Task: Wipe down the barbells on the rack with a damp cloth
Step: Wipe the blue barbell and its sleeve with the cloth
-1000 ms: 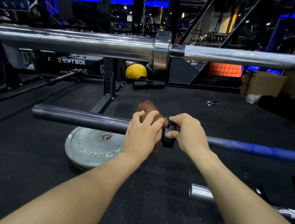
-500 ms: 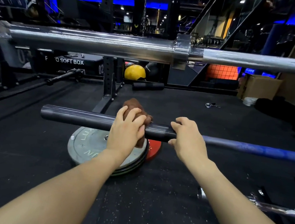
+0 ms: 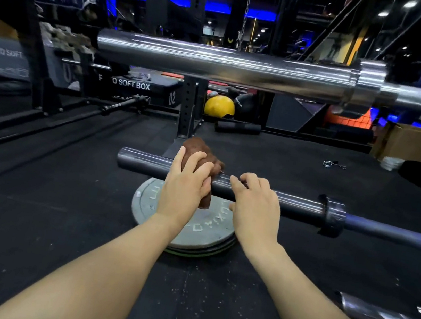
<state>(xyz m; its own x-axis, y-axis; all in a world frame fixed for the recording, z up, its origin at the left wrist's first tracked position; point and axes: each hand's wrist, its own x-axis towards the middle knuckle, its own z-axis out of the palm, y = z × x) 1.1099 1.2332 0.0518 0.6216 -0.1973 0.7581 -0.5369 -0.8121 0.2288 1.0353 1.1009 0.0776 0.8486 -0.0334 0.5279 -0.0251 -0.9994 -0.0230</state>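
Black speckled rubber gym floor (image 3: 33, 215): stack of round grey weight plates (image 3: 202, 228), yellow medicine ball (image 3: 219, 105), black foam roller (image 3: 237, 128), brown cardboard box (image 3: 409, 142), small metal spring collar (image 3: 327, 164).

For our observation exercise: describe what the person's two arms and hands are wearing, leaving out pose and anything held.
Nothing is worn. The left hand and right hand are bare, with no gloves, rings or wristbands visible. Both forearms are uncovered to the frame's bottom edge; no sleeve shows.

Cloth (image 3: 200, 158) further along sleeve (image 3: 149, 163).
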